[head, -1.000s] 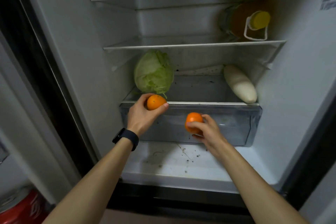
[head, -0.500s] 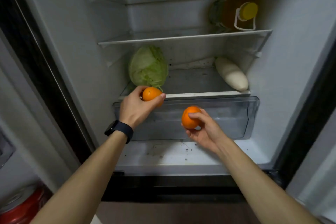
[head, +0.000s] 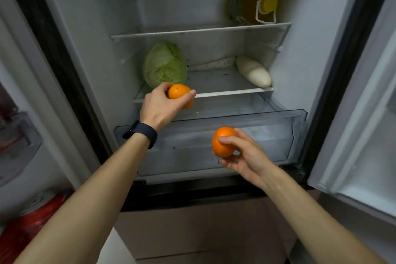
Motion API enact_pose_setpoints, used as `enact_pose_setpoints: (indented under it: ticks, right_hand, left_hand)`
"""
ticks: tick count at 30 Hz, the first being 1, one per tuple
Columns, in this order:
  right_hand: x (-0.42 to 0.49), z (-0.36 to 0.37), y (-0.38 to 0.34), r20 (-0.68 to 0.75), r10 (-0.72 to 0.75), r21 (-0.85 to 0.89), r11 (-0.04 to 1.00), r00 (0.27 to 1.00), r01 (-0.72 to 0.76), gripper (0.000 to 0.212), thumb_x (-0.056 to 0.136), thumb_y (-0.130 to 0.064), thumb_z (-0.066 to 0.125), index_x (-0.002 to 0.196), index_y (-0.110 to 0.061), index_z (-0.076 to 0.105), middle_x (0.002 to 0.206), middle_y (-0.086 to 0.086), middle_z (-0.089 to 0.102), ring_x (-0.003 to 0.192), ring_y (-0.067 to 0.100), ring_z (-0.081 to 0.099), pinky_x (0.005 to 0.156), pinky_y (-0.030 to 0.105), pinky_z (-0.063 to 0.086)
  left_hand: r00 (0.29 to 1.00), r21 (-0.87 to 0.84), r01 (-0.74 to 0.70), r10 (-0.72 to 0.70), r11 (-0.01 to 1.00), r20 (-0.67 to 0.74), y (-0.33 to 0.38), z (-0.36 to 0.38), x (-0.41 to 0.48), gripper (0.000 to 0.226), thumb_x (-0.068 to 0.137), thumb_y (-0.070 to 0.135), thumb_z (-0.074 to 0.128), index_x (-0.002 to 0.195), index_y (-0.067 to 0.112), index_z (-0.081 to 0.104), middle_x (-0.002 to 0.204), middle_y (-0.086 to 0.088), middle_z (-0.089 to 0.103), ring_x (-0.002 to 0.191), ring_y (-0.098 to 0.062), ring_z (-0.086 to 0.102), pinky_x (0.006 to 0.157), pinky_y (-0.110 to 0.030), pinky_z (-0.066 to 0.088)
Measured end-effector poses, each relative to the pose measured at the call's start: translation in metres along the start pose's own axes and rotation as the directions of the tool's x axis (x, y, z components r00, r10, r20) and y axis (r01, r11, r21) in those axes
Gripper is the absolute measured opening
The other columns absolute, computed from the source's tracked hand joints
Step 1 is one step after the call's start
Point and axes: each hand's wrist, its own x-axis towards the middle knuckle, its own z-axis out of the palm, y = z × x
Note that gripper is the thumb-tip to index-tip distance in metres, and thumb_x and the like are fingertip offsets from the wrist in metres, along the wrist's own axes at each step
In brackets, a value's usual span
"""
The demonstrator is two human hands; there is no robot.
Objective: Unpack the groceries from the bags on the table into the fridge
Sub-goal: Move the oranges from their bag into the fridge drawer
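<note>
L hand (head: 159,106) grips orange (head: 179,92) at shelf (head: 233,92) edge, R hand (head: 246,154) holds 2nd orange (head: 224,141) over drawer (head: 297,135)

Lighting: dim, cool, flat, falling from the viewer's side. Fridge (head: 300,53) walls grey; door seal (head: 62,66) near black. Soft shadows beneath each shelf (head: 201,30). Faint sheen on the clear drawer (head: 267,135). Overall softness; red can (head: 32,223) smeared. Wide-angle bowing at the edges.
</note>
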Motion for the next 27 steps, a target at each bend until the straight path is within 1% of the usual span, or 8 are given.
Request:
enact_pose_setpoints:
  ticks: [4, 6, 12, 15, 17, 22, 25, 27]
  right_hand:
    - [-0.021, 0.001, -0.004, -0.04, -0.027, -0.1, 0.995, 0.999, 0.023, 0.038, 0.069, -0.023, 0.085, 0.103, -0.029, 0.07, 0.111, 0.007, 0.065, 0.094, 0.028, 0.066, 0.069, 0.035, 0.052]
    - [-0.03, 0.001, -0.008, -0.103, -0.058, -0.289, 0.957, 0.993, 0.026, 0.039, 0.073, -0.026, 0.085, 0.107, -0.027, 0.067, 0.112, 0.002, 0.066, 0.095, 0.021, 0.067, 0.072, 0.035, 0.055]
    - [-0.045, 0.0, -0.045, -0.083, -0.298, -0.687, 0.708, 0.951, 0.162, 0.06, 0.061, -0.042, 0.091, 0.11, -0.032, 0.058, 0.109, -0.009, 0.064, 0.096, 0.006, 0.065, 0.074, 0.025, 0.05]
    - [-0.033, 0.012, -0.073, -0.011, -0.422, -0.814, 0.531, 0.906, 0.237, 0.072, 0.053, -0.058, 0.088, 0.112, -0.037, 0.054, 0.11, -0.019, 0.059, 0.101, 0.001, 0.059, 0.088, 0.031, 0.051]
    - [-0.017, 0.024, -0.093, 0.039, -0.451, -0.869, 0.426, 0.892, 0.253, 0.076, 0.055, -0.059, 0.087, 0.117, -0.036, 0.05, 0.115, -0.016, 0.058, 0.104, 0.008, 0.058, 0.09, 0.036, 0.051]
    - [0.054, 0.057, -0.132, 0.151, -0.371, -0.97, 0.125, 0.916, 0.21, 0.079, 0.058, -0.063, 0.083, 0.121, -0.031, 0.049, 0.117, -0.006, 0.058, 0.104, 0.02, 0.059, 0.088, 0.042, 0.052]
    - [0.11, 0.075, -0.135, 0.219, -0.165, -0.975, -0.083, 0.962, 0.207, 0.077, 0.061, -0.064, 0.081, 0.123, -0.029, 0.052, 0.116, -0.004, 0.06, 0.104, 0.021, 0.058, 0.085, 0.039, 0.052]
    - [0.141, 0.085, -0.128, 0.234, 0.04, -0.949, -0.207, 0.971, 0.238, 0.077, 0.062, -0.063, 0.081, 0.124, -0.026, 0.056, 0.117, -0.002, 0.062, 0.103, 0.021, 0.06, 0.086, 0.036, 0.054]
  left_hand:
    - [1.0, -0.025, -0.018, 0.019, 1.0, 0.023, 0.004, 0.002, -0.004, 0.065, 0.071, 0.077, 0.066, 0.117, 0.03, 0.061, 0.107, 0.007, 0.063, 0.097, -0.017, 0.06, 0.08, -0.032, 0.05]
    - [0.999, -0.022, -0.018, 0.019, 1.0, 0.037, 0.005, 0.002, -0.004, 0.067, 0.07, 0.078, 0.065, 0.116, 0.03, 0.061, 0.107, 0.006, 0.064, 0.096, -0.018, 0.06, 0.082, -0.033, 0.051]
    - [0.998, 0.006, -0.026, 0.025, 1.0, 0.066, 0.002, -0.003, 0.008, 0.072, 0.069, 0.076, 0.067, 0.12, 0.025, 0.061, 0.111, 0.003, 0.065, 0.1, -0.02, 0.06, 0.085, -0.034, 0.051]
    - [0.999, 0.056, -0.024, 0.022, 0.998, 0.034, -0.002, -0.007, 0.023, 0.074, 0.068, 0.075, 0.069, 0.122, 0.026, 0.062, 0.113, 0.002, 0.067, 0.104, -0.022, 0.062, 0.088, -0.034, 0.052]
    - [0.999, 0.072, -0.012, 0.01, 0.997, 0.032, -0.006, -0.011, 0.036, 0.075, 0.065, 0.076, 0.071, 0.122, 0.026, 0.063, 0.114, 0.001, 0.067, 0.103, -0.022, 0.063, 0.089, -0.037, 0.053]
    - [0.986, 0.149, 0.041, -0.064, 0.988, 0.155, -0.023, -0.015, 0.071, 0.08, 0.064, 0.07, 0.077, 0.125, 0.022, 0.061, 0.116, 0.001, 0.066, 0.103, -0.02, 0.062, 0.088, -0.034, 0.052]
    - [0.939, 0.324, 0.021, -0.13, 0.946, 0.319, -0.037, -0.014, 0.089, 0.064, 0.064, 0.065, 0.081, 0.11, 0.024, 0.065, 0.107, 0.001, 0.068, 0.095, -0.018, 0.063, 0.077, -0.03, 0.05]
    - [0.868, 0.383, 0.007, -0.196, 0.924, 0.457, -0.047, -0.011, 0.095, 0.06, 0.064, 0.06, 0.083, 0.107, 0.023, 0.065, 0.104, 0.001, 0.068, 0.093, -0.016, 0.063, 0.079, -0.031, 0.053]
